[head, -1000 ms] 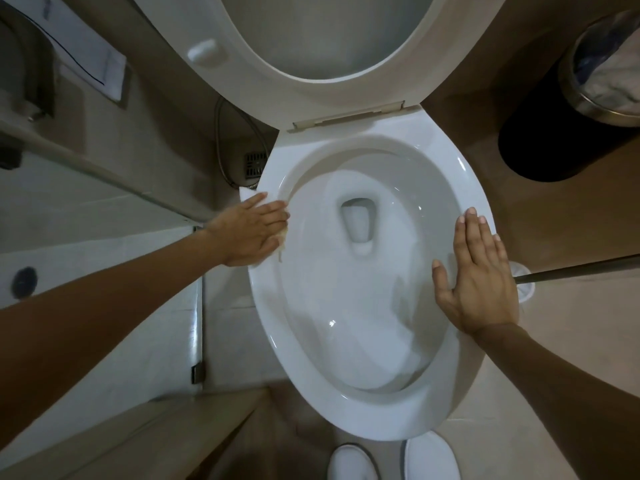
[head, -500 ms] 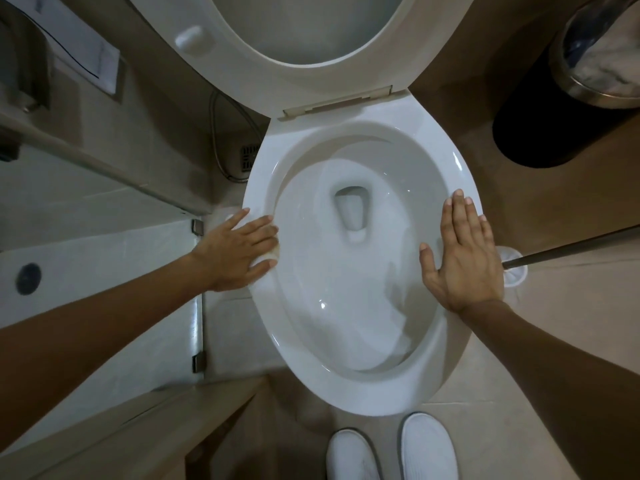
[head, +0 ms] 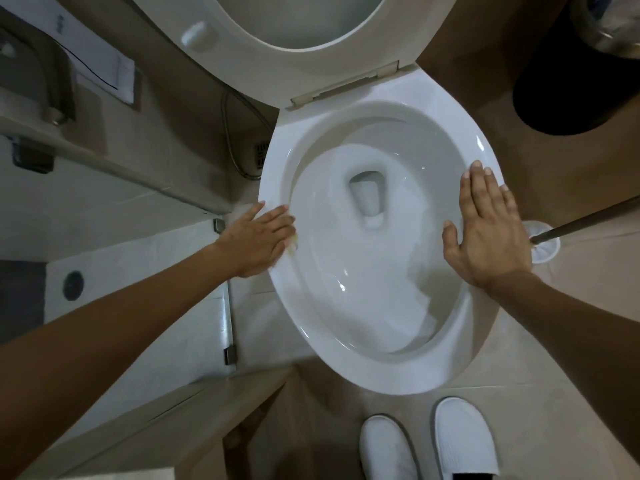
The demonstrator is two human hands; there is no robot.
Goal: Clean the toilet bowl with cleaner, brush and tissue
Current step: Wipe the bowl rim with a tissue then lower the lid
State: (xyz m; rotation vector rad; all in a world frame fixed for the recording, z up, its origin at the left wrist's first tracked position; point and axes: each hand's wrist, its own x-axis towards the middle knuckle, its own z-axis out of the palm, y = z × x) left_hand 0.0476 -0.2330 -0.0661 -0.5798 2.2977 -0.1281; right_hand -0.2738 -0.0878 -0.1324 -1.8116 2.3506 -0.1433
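While both palms lie flat on the bowl (head: 346, 372) rim, neither hand grips anything with curled fingers. Left hand (head: 258, 242) presses on the left rim, fingers spread straight, with a bit of yellowish tissue (head: 292, 247) peeking out under its fingertips. Right hand (head: 488, 233) rests flat on the right rim, fingers extended and empty. Seat (head: 301, 32) is raised. Brush (head: 543, 245) stands on the floor just right of the bowl, beside the right hand. 2 white shoes (head: 426, 445) show below.
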